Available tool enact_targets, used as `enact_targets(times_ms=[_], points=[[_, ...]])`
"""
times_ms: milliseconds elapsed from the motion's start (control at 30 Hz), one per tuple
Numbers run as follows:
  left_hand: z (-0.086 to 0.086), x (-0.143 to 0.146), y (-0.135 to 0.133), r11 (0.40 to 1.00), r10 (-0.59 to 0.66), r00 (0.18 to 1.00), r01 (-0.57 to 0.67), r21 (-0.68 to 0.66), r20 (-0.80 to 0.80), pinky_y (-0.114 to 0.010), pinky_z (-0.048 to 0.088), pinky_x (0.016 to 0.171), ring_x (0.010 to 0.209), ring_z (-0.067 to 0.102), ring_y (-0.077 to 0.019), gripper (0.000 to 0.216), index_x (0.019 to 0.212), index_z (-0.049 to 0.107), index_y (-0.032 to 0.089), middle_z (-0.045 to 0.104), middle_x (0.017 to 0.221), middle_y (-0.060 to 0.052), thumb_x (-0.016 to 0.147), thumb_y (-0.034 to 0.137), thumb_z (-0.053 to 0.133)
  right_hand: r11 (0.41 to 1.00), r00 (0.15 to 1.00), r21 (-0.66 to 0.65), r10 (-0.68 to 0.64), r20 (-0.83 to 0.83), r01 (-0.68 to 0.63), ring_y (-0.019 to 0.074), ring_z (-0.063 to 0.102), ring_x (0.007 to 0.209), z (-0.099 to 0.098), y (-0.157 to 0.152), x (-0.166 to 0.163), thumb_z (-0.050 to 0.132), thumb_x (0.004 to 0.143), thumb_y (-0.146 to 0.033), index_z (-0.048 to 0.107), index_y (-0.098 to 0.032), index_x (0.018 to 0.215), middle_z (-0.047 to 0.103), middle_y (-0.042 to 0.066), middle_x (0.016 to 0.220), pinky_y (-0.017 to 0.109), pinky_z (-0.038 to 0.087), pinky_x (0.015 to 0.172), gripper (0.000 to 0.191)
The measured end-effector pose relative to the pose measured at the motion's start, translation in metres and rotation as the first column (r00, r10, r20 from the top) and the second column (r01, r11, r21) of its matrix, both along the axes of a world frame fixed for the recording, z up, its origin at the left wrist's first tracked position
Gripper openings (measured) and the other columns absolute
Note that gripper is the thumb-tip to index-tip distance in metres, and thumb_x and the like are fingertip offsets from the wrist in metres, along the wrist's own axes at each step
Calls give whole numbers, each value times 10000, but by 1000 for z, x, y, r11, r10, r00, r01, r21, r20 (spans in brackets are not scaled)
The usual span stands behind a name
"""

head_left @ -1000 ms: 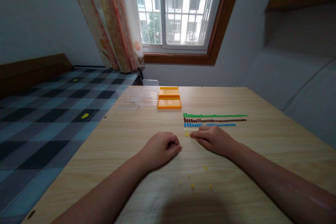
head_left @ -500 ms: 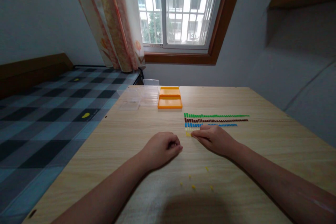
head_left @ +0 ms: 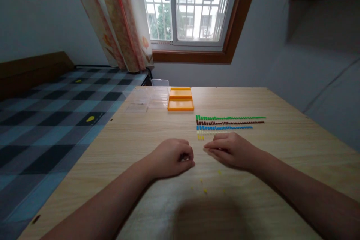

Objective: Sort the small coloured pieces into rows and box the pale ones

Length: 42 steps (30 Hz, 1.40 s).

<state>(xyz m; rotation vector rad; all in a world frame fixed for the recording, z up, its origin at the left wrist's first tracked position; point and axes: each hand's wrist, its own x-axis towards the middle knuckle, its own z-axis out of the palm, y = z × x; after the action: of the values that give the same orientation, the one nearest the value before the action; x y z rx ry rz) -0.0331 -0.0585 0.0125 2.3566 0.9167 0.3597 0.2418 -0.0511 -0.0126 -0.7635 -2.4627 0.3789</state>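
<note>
Yellow pieces (head_left: 200, 137), right hand (head_left: 229, 150) beside (grip hidden)

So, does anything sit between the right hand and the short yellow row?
Nothing visible does: only bare table separates the right hand from the yellow row. The loose yellow pieces lie nearer the person.

I see a short row of tiny yellow plastic pieces (head_left: 200, 137) just beyond my right hand (head_left: 231, 150). More loose yellow bits (head_left: 205, 191) lie scattered nearer me.
</note>
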Motion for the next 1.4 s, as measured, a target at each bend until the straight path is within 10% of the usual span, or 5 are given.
enact_targets(times_ms=[267, 433, 1167, 1400], points=[[11, 7, -14, 942, -233, 968, 249, -224, 97, -228, 446, 623, 641, 581, -118, 124, 847, 817, 212, 649, 722, 6, 778, 119, 774, 961, 977, -188, 211, 32, -202, 73, 632, 682, 22, -20, -1, 614, 964, -211, 790, -201, 973, 691, 17, 828, 187, 454, 642, 176], [15, 5, -12, 931, -230, 970, 241, -272, 72, -215, 436, 590, 632, 567, -109, 194, 869, 828, 232, 656, 750, 9, 745, 89, 784, 954, 941, -78, 300, 154, -291, 83, 609, 670, 18, -38, -16, 604, 989, -286, 766, -226, 992, 691, -1, 828, 231, 399, 609, 173], [0, 1, -6, 978, -201, 979, 200, -61, -21, -206, 472, 638, 669, 633, -118, 213, 833, 797, 196, 680, 754, 10, 764, 28, 686, 930, 927, 241, 195, 320, -279, 103, 441, 589, 2, -43, -33, 481, 971, -202, 579, -185, 782, 571, -15, 721, 285, 236, 559, 214], [-2, -2, 0, 994, -83, 997, 83, 72, 2, -233, 488, 708, 753, 667, -142, 149, 839, 783, 185, 709, 837, -15, 834, 75, 681, 983, 969, 184, -49, 244, 3, 103, 538, 718, 7, -4, 0, 495, 1048, -242, 686, -175, 945, 641, 18, 842, 250, 340, 661, 227]])
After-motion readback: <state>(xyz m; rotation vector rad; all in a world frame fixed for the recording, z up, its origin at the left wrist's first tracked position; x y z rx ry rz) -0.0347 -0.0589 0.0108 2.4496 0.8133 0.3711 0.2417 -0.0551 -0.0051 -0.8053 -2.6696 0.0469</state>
